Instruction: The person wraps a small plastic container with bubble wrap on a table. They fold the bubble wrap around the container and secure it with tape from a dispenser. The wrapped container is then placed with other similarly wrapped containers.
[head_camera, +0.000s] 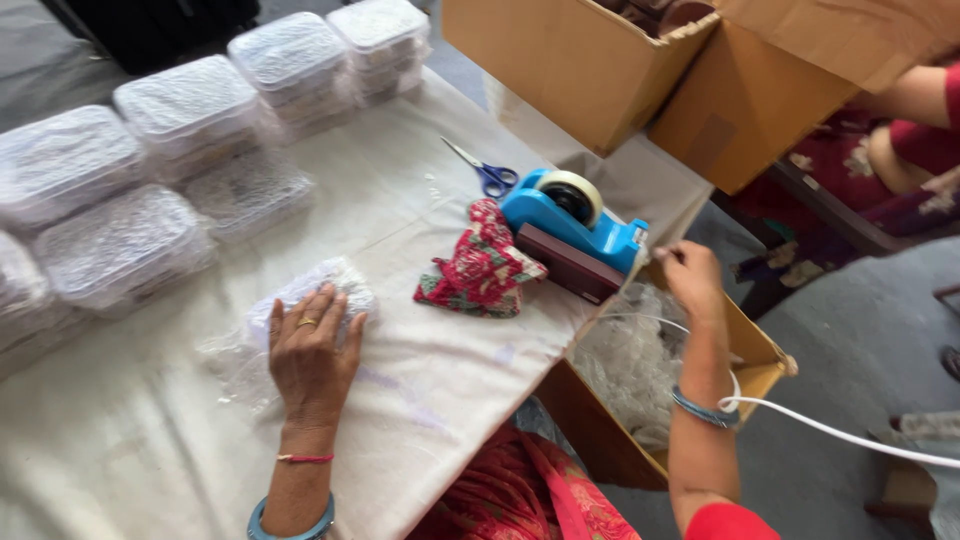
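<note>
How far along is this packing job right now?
Done: wrapped tubs stand stacked along the table's far edge. In hand: left hand presses a wrapped packet; right hand reaches the tape dispenser. Left: that packet shows no tape yet.

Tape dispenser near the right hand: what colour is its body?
Bright blue, with a dark red base; the tape dispenser shows best in the head view.

Bare cream tablecloth (150, 440) open left of left hand (312, 350). Stacked clear plastic lidded boxes (130, 190) block far-left edge. Crumpled red patterned cloth (480, 268) and blue plastic tape dispenser (570, 225) stand between hands; brown cardboard carton (580, 70) overhangs behind.
</note>
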